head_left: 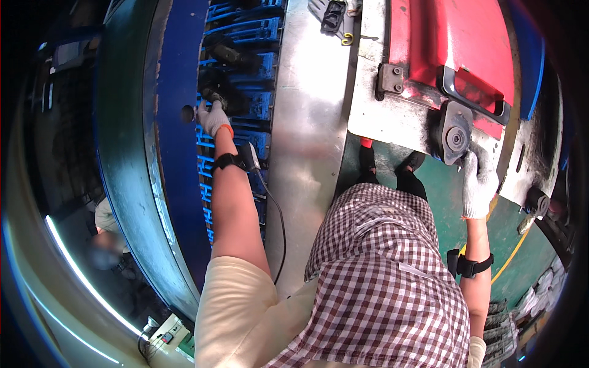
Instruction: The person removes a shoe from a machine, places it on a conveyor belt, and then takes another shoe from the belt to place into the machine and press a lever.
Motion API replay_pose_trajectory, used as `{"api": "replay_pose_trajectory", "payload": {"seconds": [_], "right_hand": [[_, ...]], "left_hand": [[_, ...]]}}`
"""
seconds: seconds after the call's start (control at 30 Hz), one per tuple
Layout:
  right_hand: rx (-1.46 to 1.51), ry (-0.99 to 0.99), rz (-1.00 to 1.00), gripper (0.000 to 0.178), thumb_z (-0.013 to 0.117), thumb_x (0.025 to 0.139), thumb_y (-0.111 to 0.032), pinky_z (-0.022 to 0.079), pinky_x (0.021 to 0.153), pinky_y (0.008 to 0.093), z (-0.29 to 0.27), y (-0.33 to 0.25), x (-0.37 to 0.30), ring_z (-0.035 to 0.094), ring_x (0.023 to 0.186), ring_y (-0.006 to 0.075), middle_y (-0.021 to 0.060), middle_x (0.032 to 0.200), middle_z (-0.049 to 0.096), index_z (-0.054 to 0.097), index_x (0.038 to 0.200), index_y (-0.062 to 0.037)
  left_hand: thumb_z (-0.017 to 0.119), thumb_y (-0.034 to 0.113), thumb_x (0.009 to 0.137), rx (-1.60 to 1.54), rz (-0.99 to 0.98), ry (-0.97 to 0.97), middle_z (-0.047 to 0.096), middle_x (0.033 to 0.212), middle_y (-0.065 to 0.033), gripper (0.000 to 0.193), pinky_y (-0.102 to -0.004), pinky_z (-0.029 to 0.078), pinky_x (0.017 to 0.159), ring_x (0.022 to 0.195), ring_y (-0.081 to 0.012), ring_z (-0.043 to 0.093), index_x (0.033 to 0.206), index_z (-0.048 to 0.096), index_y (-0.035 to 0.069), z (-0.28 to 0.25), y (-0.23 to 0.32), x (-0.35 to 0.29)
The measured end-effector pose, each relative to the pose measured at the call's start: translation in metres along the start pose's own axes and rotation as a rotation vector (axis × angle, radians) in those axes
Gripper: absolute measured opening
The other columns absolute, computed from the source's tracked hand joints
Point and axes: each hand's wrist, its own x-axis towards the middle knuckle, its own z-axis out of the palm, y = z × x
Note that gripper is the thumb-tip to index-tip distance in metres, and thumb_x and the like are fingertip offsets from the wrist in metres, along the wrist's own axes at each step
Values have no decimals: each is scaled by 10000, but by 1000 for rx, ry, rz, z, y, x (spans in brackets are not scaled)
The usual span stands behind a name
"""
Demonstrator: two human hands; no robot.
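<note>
My left hand, in a white knit glove with an orange cuff, reaches over a blue slatted rack. Its fingers close on the near end of a dark, lumpy piece, whose kind is hard to make out in shadow. A second dark piece lies just beyond it. My right hand, gloved alike, has its fingers bent against the lower end of a dark grey plate with a round, ringed boss. What those fingers grip, if anything, is hidden. The plate sits beside the black handle of a red machine cover.
A shiny metal ledge runs between the rack and the pale machine bed. Gloves and yellow-handled scissors lie at its far end. A cable hangs near my left arm. Another person is at far left.
</note>
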Motion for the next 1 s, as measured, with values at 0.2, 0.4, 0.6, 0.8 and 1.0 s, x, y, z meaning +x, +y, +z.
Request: {"api": "replay_pose_trajectory", "payload": {"seconds": [0.2,0.4,0.6,0.8,1.0], "right_hand": [[-44,9,43,196,650,980,-129,550,872,391,0,1,-5,716,922,304,166,1020,741,714,1140,-35],[-11,25,52,206,648,976,-125,552,876,390,3,7,-3,723,930,285,164,1017,745,718,1149,-39],[0,31,31,196,663,968,-146,555,872,396,-6,5,0,722,936,304,157,1015,746,729,1124,-47],[-98,122,-78,207,720,914,-257,531,863,476,-13,-2,0,670,948,367,153,955,707,743,1040,-94],[-60,129,-153,194,735,896,-252,538,784,432,-13,6,1,700,847,318,142,900,732,751,995,-86]], "left_hand": [[705,266,925,-476,-480,-174,657,1332,-155,573,-433,518,944,1138,-252,662,1405,513,18,9,93,10],[693,195,914,-240,-188,-138,334,1636,-265,981,-420,311,1214,1478,-360,401,1653,72,19,-2,110,-54],[631,144,915,-174,-133,-467,343,1645,-247,850,-380,270,1238,1526,-352,344,1635,198,17,-4,48,-143],[586,39,938,-341,4,-697,465,1568,-237,656,-363,326,1216,1477,-309,431,1554,376,-47,-18,76,-210],[582,-13,935,-474,340,-773,493,1545,-212,597,-407,335,1221,1432,-326,478,1518,456,-19,-52,238,-236]]}}
